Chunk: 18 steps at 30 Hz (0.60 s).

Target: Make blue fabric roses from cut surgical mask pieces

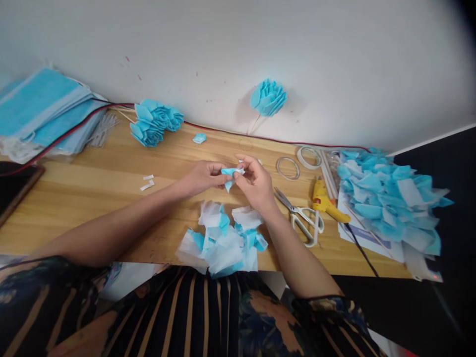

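Observation:
Between my two hands, above the middle of the wooden table, is a small folded piece of blue and white fabric [229,184]. My left hand [204,177] pinches its left side between thumb and fingers. On the other side, my right hand [256,182] grips it with thumb and fingertips. A loose pile of blue and white fabric pieces [225,245] lies just below my hands at the table's front edge. Scissors [297,212] with white handles rest to the right of my right forearm, beside a yellow glue gun [323,198].
Blue fabric flowers [154,121] lie at the back left; one flower [268,98] on a stick leans against the wall. Blue face masks [44,111] are stacked far left. Two tape rolls [309,157] and a big heap of cut pieces [394,193] sit right. A cord [359,248] trails over the edge.

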{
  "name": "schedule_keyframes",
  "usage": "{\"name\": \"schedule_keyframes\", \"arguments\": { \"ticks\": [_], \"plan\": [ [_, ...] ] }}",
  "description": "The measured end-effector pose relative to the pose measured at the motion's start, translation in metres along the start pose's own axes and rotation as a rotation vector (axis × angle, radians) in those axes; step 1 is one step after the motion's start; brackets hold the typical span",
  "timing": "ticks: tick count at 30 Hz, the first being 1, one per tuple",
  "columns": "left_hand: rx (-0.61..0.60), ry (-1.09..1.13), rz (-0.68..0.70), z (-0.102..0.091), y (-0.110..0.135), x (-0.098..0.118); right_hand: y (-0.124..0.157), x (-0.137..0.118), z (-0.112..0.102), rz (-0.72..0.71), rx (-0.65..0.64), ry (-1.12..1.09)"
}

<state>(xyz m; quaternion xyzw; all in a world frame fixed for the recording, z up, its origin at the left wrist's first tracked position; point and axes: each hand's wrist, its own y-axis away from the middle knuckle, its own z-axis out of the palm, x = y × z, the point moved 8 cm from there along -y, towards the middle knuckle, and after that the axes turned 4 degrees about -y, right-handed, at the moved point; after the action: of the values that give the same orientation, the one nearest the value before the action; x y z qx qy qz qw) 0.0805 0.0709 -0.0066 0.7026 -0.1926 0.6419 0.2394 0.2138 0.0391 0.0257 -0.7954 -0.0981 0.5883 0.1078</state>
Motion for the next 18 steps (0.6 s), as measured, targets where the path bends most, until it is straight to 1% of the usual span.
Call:
{"name": "schedule_keyframes", "arguments": {
  "ticks": [5,8,10,11,13,15,16,18],
  "plan": [
    [0.052,0.035,-0.016,-0.006,0.000,-0.002,-0.001,0.002,-0.003,-0.028,-0.004,-0.045],
    [0.100,0.048,-0.057,-0.011,0.001,-0.004,-0.001,-0.001,-0.013,-0.086,0.061,-0.011],
    [0.133,0.099,-0.091,-0.014,0.001,-0.007,0.000,-0.011,-0.017,-0.177,0.082,0.091],
    [0.151,0.137,-0.104,-0.015,0.002,-0.008,0.002,-0.018,-0.016,-0.244,0.065,0.159],
    [0.184,0.219,-0.119,-0.017,0.002,-0.010,0.005,-0.032,-0.007,-0.396,-0.017,0.298],
    [0.193,0.284,-0.117,-0.017,0.001,-0.011,0.010,-0.041,0.003,-0.524,-0.102,0.405],
    [0.190,0.302,-0.111,-0.017,0.001,-0.011,0.011,-0.042,0.007,-0.564,-0.123,0.442],
    [0.175,0.315,-0.096,-0.016,0.001,-0.010,0.011,-0.042,0.011,-0.591,-0.121,0.485]
  ]
}}
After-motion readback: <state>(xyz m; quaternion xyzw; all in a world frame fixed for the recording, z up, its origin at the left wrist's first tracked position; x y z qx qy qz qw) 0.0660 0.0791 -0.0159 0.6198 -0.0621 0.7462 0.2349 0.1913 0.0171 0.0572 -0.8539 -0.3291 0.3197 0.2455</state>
